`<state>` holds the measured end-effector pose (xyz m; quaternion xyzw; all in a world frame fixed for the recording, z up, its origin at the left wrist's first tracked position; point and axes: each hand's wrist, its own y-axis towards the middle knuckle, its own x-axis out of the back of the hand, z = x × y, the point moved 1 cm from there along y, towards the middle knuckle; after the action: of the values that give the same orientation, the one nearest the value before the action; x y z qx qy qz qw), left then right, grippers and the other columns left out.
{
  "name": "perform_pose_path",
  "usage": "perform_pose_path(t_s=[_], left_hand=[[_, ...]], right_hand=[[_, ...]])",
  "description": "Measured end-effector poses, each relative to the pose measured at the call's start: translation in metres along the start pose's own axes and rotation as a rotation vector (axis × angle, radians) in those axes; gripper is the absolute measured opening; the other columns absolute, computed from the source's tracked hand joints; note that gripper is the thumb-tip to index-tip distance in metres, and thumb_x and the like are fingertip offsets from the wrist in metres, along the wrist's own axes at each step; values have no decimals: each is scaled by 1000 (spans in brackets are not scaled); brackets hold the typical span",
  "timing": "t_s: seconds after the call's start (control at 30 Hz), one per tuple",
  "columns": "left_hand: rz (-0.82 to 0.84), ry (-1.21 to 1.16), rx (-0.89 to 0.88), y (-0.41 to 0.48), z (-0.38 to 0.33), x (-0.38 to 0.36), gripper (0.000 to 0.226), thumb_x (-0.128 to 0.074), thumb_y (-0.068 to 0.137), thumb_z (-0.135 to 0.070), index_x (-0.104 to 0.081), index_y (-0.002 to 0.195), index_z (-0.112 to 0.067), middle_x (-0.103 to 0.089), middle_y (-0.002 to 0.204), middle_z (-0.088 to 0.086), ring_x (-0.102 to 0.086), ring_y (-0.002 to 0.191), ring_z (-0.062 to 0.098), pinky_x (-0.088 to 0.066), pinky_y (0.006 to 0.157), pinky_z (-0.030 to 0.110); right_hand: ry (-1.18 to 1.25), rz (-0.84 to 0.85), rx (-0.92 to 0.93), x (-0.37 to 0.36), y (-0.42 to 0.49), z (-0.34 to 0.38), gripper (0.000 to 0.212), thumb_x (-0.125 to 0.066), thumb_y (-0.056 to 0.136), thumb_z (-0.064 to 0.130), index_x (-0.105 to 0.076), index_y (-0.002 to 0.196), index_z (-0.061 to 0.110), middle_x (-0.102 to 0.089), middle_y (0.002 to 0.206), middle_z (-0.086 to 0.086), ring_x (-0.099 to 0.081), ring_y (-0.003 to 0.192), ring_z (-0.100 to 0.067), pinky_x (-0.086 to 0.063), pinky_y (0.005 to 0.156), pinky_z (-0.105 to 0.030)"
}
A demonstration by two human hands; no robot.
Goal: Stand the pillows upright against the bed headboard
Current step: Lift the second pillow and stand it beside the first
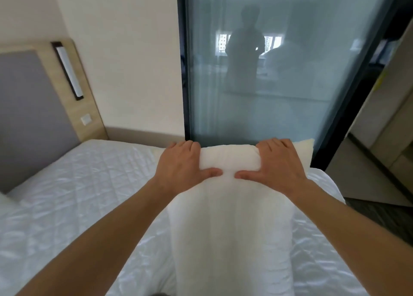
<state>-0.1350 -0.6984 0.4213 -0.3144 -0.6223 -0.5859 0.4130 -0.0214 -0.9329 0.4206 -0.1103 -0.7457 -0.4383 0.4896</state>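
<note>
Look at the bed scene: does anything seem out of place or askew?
Yes. The pillow lies across the mattress, far from the headboard at the left, gripped at its far end by the left hand and right hand.

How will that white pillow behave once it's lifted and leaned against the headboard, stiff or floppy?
Probably soft and floppy: the pillow bunches where the left hand and right hand pinch its far end. Likely light for its bulk, since the fingers alone gather it. Stood against the headboard, it may slump unless plumped.
</note>
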Motion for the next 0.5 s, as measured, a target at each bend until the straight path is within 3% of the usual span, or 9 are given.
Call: perform_pose_path(t_s=[0.17,0.5], left_hand=[[-22,17,71,-35,-12,78,77,-45,70,-95,-50,86,-20,-55,84,-6,-57,85,21,-40,79,33],[-123,110,258,-108,37,175,81,-46,70,-94,-59,96,-19,-65,91,-2,-58,82,19,-43,85,34]], right_hand=[[96,-77,84,71,-4,11,83,-45,59,101,-47,74,19,-45,70,8,-51,67,-23,-40,76,-40],[150,-246,307,136,25,96,87,-47,65,97,-58,79,12,-60,73,-2,-56,69,-26,-40,72,-40]])
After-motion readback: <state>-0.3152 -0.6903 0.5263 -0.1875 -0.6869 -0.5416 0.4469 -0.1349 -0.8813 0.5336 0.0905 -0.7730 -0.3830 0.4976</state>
